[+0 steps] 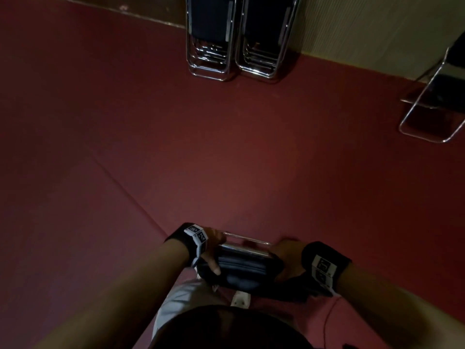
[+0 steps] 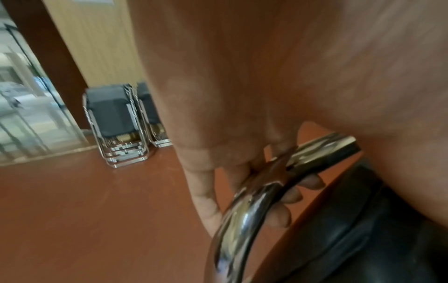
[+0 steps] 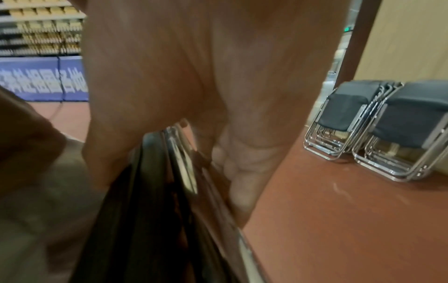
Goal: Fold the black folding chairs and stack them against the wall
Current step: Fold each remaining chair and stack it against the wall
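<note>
I hold a folded black chair [image 1: 242, 267] upright in front of my body, its chrome frame [image 2: 244, 210] and black pad [image 3: 155, 201] seen from above. My left hand [image 1: 214, 245] grips the frame's left top corner, fingers curled round the tube [image 2: 283, 199]. My right hand [image 1: 286, 258] grips the right side of the chair's top. Two stacks of folded black chairs [image 1: 211, 39] [image 1: 266, 36] lean against the far wall; they also show in the left wrist view [image 2: 114, 122] and the right wrist view [image 3: 378, 124].
An unfolded black chair [image 1: 437, 96] stands at the right near the beige wall [image 1: 364, 28]. Red floor [image 1: 226, 152] stretches between me and the stacks. A blue banner [image 3: 41, 78] and seating rows lie behind on the left.
</note>
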